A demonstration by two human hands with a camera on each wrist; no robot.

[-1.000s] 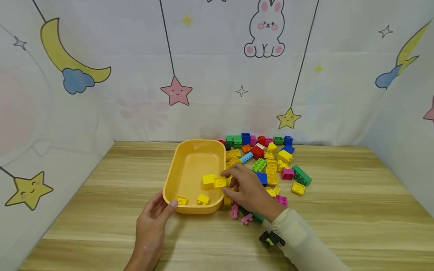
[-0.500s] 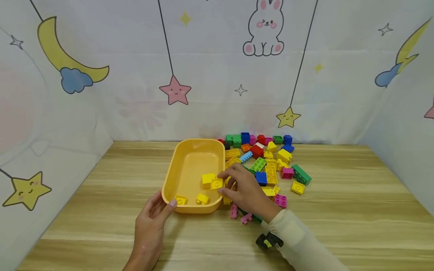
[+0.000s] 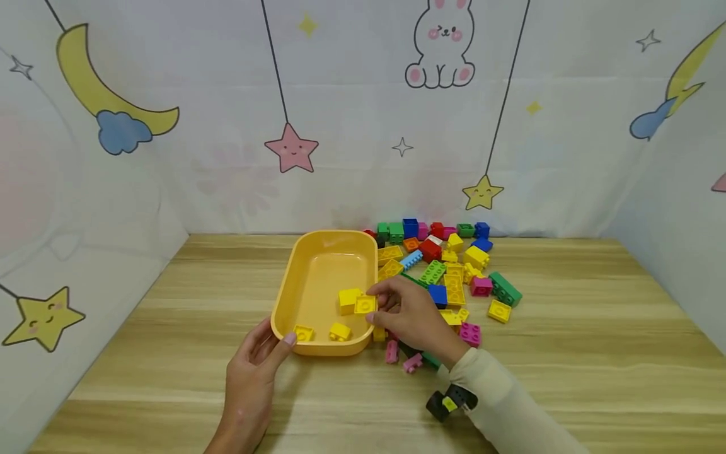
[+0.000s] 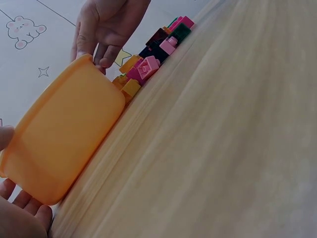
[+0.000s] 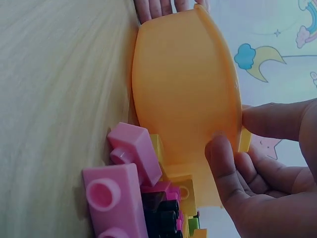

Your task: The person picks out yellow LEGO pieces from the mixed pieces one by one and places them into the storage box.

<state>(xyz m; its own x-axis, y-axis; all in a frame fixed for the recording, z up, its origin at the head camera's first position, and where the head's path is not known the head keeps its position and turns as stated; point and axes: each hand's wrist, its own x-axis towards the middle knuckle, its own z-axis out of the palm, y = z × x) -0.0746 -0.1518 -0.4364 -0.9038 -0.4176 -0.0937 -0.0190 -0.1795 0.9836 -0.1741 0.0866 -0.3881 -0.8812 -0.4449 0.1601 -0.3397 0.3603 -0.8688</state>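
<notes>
In the head view my left hand (image 3: 252, 366) holds the near left corner of a light orange plastic tub (image 3: 317, 252), thumb over the rim and fingers against the outside. My right hand (image 3: 416, 318) reaches to the tub's right rim and pinches a square yellow building brick (image 3: 365, 305) between thumb and index finger, its hollow underside facing up. The right wrist view shows that brick (image 5: 245, 140) as a yellow sliver past the rim. Inside the tub lie a taller yellow brick (image 3: 348, 301), a small yellow brick (image 3: 339, 332) and a flat yellow brick (image 3: 304, 333).
Loose bricks of many colours crowd the table right of the tub, among them a lime green brick (image 3: 433, 272), a dark green brick (image 3: 505, 289) and a yellow brick (image 3: 500, 311). A printed cloth wall (image 3: 351, 202) rises behind the wooden table (image 3: 187, 372).
My right hand has moved the pinched brick slightly left, further over the tub. My left hand keeps its hold on the tub, and the loose bricks stay put.
</notes>
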